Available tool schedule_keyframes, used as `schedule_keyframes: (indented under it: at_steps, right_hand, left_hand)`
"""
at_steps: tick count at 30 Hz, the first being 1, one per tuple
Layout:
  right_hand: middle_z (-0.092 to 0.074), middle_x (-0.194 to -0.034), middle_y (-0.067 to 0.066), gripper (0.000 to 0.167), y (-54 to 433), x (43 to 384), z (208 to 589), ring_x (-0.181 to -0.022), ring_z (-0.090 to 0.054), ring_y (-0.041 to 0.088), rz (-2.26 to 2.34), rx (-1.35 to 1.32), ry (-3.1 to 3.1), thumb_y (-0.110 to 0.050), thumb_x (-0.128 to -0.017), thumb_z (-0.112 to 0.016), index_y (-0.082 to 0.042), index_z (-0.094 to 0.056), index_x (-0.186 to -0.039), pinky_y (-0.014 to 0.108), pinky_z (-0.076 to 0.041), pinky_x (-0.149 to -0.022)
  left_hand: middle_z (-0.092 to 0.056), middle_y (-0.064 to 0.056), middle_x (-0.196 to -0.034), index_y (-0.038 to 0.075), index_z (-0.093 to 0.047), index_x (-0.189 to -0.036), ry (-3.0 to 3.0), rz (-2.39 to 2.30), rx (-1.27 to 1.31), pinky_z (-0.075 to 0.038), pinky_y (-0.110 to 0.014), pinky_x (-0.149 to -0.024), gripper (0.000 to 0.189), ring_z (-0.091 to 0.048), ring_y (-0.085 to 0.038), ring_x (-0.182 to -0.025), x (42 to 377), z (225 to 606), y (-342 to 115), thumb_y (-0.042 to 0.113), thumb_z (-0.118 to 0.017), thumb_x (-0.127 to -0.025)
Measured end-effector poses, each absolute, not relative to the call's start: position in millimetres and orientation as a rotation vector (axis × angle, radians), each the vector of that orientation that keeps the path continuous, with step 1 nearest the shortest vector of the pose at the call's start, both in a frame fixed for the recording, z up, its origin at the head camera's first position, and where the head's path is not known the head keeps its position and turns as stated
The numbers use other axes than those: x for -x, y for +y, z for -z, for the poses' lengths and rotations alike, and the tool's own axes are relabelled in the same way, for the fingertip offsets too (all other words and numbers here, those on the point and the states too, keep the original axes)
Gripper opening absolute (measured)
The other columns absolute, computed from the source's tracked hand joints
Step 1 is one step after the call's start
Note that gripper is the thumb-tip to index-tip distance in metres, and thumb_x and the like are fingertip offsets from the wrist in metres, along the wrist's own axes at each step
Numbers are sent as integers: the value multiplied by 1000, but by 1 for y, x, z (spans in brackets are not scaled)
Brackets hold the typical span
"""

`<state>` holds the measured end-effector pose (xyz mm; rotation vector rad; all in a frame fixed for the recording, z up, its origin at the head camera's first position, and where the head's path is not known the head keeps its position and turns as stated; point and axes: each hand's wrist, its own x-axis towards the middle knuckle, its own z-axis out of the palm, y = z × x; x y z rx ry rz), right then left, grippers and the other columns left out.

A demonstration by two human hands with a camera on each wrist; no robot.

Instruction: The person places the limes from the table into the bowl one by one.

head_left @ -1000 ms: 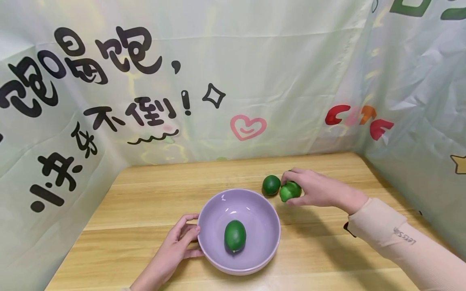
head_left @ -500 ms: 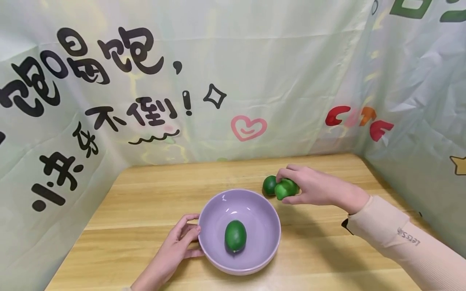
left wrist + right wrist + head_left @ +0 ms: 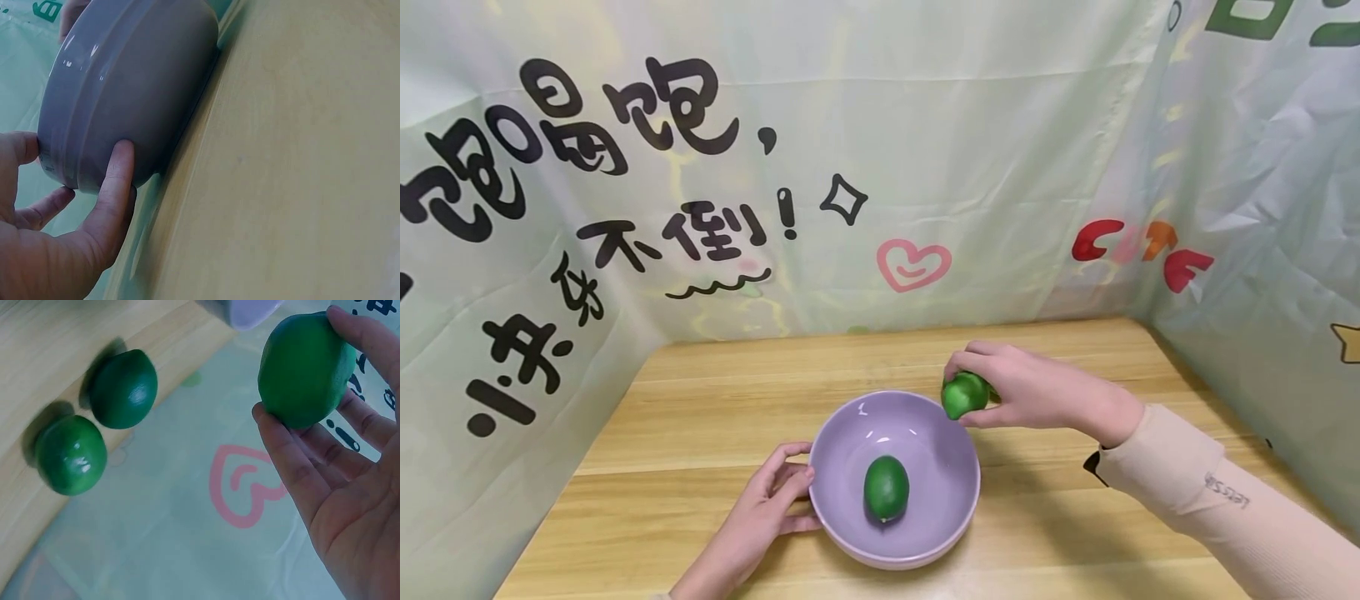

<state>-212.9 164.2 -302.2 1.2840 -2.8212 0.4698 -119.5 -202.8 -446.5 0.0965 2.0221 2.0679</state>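
Note:
A light purple bowl (image 3: 940,517) stands on the table with one green lime (image 3: 886,489) inside it. My left hand (image 3: 769,500) touches the bowl's outer left side; in the left wrist view its spread fingers rest on the bowl's outside wall (image 3: 144,81). My right hand (image 3: 1026,387) holds another lime (image 3: 965,395) between thumb and fingers, just above the bowl's far right rim. That held lime (image 3: 306,370) shows whole in the right wrist view. Two more limes, a darker one (image 3: 124,389) and a brighter one (image 3: 72,455), lie on the table there, mostly hidden in the head view.
The wooden table (image 3: 715,400) meets a printed cloth backdrop (image 3: 1000,150) at the back and both sides. The backdrop carries black writing and a pink heart (image 3: 913,265). A small black thing (image 3: 1095,468) shows by the right sleeve.
My right hand has carried its lime leftward, from beside the limes at the back right to the bowl's far right rim. The left hand and the bowl stay put.

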Motion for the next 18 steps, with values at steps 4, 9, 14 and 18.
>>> schedule_keyframes:
  at_steps: [4,9,14,18]
  right_hand:
    - [-62,-105,-9,38,158,212,301,-86,-57,8,-472,-1301,-2817,-27,-87,-91,-23,-68,-117,21,-56,-75]
    - [-62,-105,-8,36,151,212,300,-86,-55,7,-483,-1336,-2795,-27,-88,-90,-22,-68,-117,22,-55,-75]
    - [-64,-106,-6,34,144,213,298,-89,-57,7,-494,-1371,-2783,-25,-90,-89,-21,-69,-117,23,-58,-78]
    - [-63,-107,-4,34,140,214,298,-89,-57,7,-499,-1379,-2793,-25,-90,-89,-20,-69,-117,22,-57,-77]
  left_hand:
    - [-56,-30,-142,11,-46,-155,2015,-2068,-105,-69,-50,-92,49,-69,-30,-116,120,447,-203,27,-61,-111]
    - [-56,-30,-143,11,-46,-155,2017,-2068,-109,-69,-50,-92,49,-69,-30,-117,120,448,-203,28,-61,-111]
    - [-56,-30,-143,11,-46,-155,2019,-2072,-104,-69,-49,-92,49,-69,-30,-116,120,448,-204,27,-60,-111]
    - [-57,-30,-142,11,-46,-155,2017,-2071,-101,-69,-49,-92,49,-69,-31,-116,120,448,-204,28,-61,-111]
